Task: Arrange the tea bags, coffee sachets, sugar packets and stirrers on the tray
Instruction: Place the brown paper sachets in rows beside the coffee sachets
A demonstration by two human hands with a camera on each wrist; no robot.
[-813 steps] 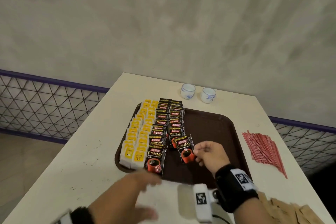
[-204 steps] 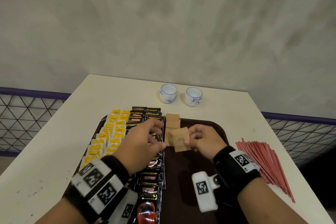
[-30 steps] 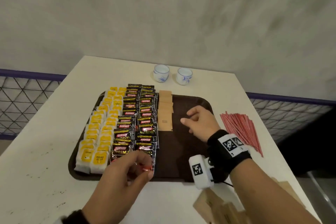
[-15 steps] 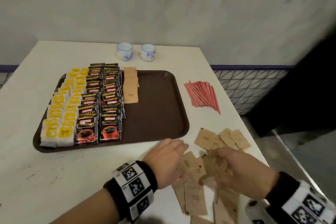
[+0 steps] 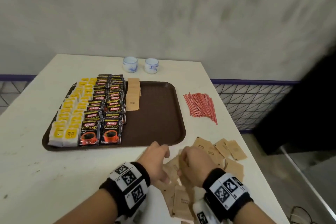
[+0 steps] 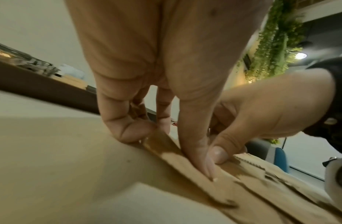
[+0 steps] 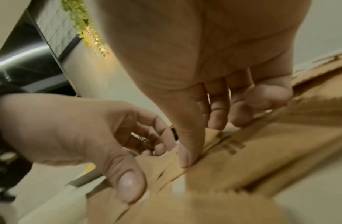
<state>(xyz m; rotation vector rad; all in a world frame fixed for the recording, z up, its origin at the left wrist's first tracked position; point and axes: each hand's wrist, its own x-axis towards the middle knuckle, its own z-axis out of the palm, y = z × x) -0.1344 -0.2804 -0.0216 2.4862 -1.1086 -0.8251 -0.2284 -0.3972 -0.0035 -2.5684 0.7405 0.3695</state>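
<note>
The brown tray holds rows of yellow tea bags, black coffee sachets and a short column of brown sugar packets. Loose sugar packets lie scattered on the table near the tray's front right corner. My left hand and right hand are side by side on that pile. In the left wrist view my left hand pinches a packet's raised edge. My right hand pinches a packet between thumb and fingers. Red stirrers lie on the table right of the tray.
Two small white-and-blue cups stand behind the tray. The white table ends just right of the loose packets. A wire fence with a purple rail and a grey wall stand beyond.
Both hands left the tray and came down to the loose sugar packets at the near right. Over the last half second they drew closer together on the pile.
</note>
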